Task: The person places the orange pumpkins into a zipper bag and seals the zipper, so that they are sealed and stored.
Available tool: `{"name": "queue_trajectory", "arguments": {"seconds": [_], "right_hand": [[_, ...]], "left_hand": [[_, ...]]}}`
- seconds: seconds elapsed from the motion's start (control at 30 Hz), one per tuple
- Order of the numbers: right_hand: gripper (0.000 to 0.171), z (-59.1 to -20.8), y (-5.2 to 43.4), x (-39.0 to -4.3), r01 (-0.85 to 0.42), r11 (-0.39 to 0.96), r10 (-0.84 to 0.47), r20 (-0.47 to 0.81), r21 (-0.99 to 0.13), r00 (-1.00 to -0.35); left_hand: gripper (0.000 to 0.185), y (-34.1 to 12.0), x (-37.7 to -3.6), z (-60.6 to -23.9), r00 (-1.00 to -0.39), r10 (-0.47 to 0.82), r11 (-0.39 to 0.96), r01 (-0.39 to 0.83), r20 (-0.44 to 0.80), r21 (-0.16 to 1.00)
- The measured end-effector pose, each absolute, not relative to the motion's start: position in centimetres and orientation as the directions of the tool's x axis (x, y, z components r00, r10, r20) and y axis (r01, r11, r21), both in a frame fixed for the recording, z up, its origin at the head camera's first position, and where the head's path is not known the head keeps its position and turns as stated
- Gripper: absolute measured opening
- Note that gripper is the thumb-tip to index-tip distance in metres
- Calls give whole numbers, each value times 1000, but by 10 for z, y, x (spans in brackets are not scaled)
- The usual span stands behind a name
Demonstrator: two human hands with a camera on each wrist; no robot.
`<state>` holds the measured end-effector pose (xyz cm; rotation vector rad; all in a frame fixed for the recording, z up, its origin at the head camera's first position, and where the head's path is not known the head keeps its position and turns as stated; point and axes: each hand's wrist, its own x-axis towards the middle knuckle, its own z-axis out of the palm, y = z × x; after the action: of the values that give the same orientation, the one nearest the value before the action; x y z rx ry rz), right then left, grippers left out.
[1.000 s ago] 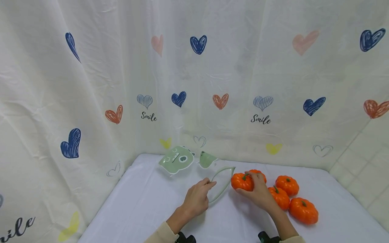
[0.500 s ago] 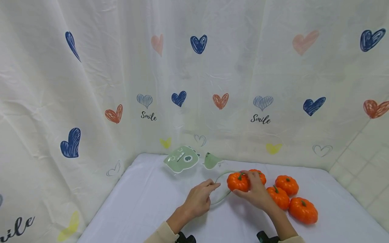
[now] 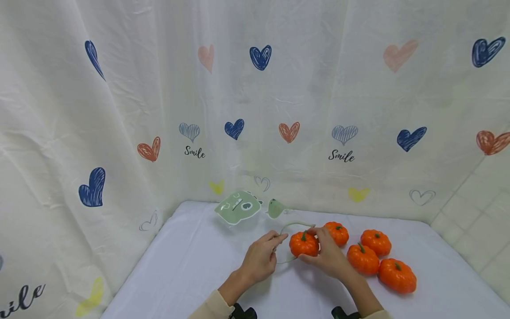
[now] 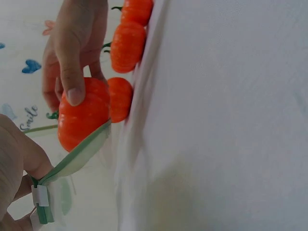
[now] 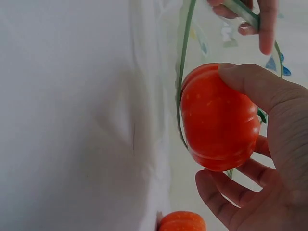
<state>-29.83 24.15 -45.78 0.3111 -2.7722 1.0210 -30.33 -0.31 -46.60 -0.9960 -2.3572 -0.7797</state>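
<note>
My left hand [image 3: 260,258] pinches the edge of a clear plastic bag with a green rim [image 4: 77,155] and a white tab beside the fingers. A green cartoon face print [image 3: 238,207] shows on the bag's far part. In my right hand [image 3: 327,253] is a small orange pumpkin [image 3: 303,245] with a green stem, held between thumb and fingers. It overlaps the loop of the bag's opening in the head view. From the right wrist, the pumpkin's side [image 5: 219,120] lies right at the thin green rim [image 5: 183,62].
Several other pumpkins stand right of my right hand, among them one at the back [image 3: 337,234] and one nearest me [image 3: 397,275]. They are on a white-covered table [image 3: 159,274]. A curtain [image 3: 295,88] printed with hearts hangs behind.
My right hand has carried the pumpkin left and slightly down toward the bag's opening. The bag's printed part has shifted right. My left hand has moved slightly right, still holding the rim.
</note>
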Motion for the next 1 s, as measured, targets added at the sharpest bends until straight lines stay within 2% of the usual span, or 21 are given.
{"name": "queue_trajectory", "arguments": {"seconds": [0.17, 0.3, 0.57, 0.83, 1.0], "right_hand": [[76, -461, 238, -298, -297, 745, -164, 267, -598, -950], [71, -463, 236, -298, -283, 749, -148, 265, -598, -953], [66, -463, 231, -298, -236, 774, -100, 254, -588, -962], [66, -467, 224, -298, -210, 798, -90, 233, -564, -968], [63, -469, 223, -296, -203, 794, -87, 223, -573, -971]], "left_hand": [[64, -2, -302, -466, -628, 496, 530, 766, 599, 364], [68, -1, -301, -466, -631, 512, 491, 772, 583, 403], [70, 3, -302, -469, -572, 519, 436, 816, 635, 380], [68, 7, -300, -470, -573, 479, 404, 817, 665, 412], [65, 6, -299, -469, -592, 472, 435, 801, 653, 411]]}}
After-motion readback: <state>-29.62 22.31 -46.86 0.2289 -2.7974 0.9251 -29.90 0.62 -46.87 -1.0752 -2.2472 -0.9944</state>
